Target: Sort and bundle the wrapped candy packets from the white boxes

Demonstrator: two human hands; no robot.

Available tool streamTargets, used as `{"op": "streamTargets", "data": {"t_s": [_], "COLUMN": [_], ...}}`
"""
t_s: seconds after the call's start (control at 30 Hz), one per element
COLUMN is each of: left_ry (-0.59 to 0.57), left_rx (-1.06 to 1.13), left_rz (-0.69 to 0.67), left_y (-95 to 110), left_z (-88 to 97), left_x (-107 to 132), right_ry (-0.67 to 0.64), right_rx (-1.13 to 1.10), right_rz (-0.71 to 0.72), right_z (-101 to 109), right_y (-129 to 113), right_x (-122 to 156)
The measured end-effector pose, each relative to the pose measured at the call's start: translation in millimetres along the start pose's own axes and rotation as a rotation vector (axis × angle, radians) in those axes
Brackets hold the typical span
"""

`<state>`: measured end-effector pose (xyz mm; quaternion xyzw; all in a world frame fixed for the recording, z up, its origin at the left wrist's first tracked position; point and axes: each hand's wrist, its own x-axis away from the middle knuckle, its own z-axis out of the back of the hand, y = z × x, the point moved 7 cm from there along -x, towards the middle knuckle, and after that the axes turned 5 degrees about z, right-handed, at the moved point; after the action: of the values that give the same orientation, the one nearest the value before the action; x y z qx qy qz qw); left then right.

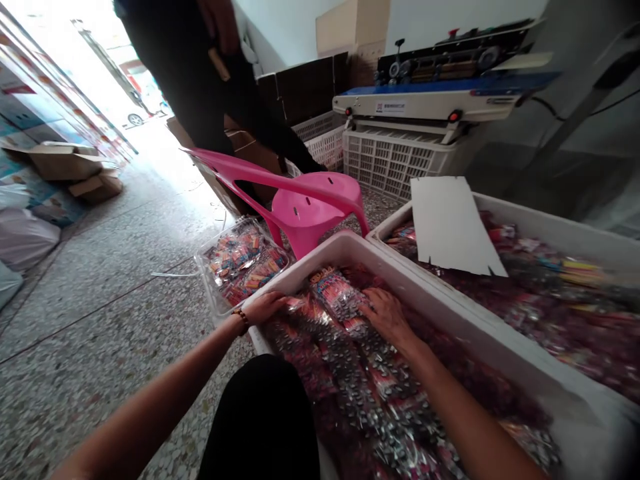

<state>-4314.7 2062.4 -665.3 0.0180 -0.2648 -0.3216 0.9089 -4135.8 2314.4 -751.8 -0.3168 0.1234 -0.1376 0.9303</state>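
Here, in the head view, the left hand point(270, 306), with a beaded bracelet point(243, 321) at its wrist, reaches over the near-left rim of a white bin point(341, 244), its fingertips at the shiny printed packets point(330, 288) inside. Whether it grips one, I cannot tell. The right hand point(386, 315) lies over the packets deeper in the same bin, fingers bent at the edge of one; its hold is likewise unclear. The packets fill much of the bin, overlapping in a loose heap.

Just left of the bin, a clear plastic tray point(206, 283) on the speckled floor point(150, 320) holds similar packets. Beyond stands a pink plastic chair point(320, 200). To the right, a white board point(453, 227) lies across part of a second white bin point(550, 230), also full of packets. Behind the chair, a person in dark trousers point(180, 73) stands near a blue-belted machine point(425, 107).
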Motion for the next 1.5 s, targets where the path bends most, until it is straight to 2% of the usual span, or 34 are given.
{"op": "streamTargets", "data": {"t_s": [0.13,0.3,0.5,0.63,0.77,0.97,1.07,1.2,1.27,1.4,1.5], "left_ry": [-0.072,-0.116,-0.073,-0.124,-0.026,0.078,0.111,0.174,0.171,0.135,0.207], "left_rx": [-0.078,-0.097,-0.091,-0.090,-0.245,-0.270,-0.231,-0.172,-0.068,0.204,0.379], "left_rz": [0.009,-0.043,-0.035,-0.044,0.056,0.027,-0.052,0.015,0.061,0.064,0.066], "left_y": [-7.0,-9.6,-5.4,4.4,7.4,15.6,23.5,20.7,14.3,3.5,-0.5], "left_z": [-5.0,-7.5,-2.7,-6.3,-5.1,-4.1,-0.5,8.2,9.2,7.1,15.3], "left_x": [-9.9,-15.8,-6.7,2.8,4.1,5.1,8.3,10.7,10.7,12.0,17.5], "right_ry": [0.063,0.105,0.161,0.168,0.181,0.182,0.190,0.216,0.223,0.241,0.233], "right_rx": [-0.016,-0.046,-0.080,-0.119,-0.142,-0.145,-0.148,-0.155,-0.153,-0.177,-0.220], "right_rz": [-0.001,0.013,0.041,0.055,0.043,0.036,0.038,0.042,0.054,0.091,0.113], "right_z": [3.1,7.1,10.9,15.5,20.2,22.6,22.8,23.2,23.3,24.0,23.3], "right_y": [2.3,6.6,9.1,4.3,3.6,4.0,3.4,3.3,1.3,-8.7,-21.2], "right_x": [-1.7,-1.0,-2.8,-5.1,-5.1,-3.9,-4.4,-5.1,-5.1,-4.3,-4.6]}}
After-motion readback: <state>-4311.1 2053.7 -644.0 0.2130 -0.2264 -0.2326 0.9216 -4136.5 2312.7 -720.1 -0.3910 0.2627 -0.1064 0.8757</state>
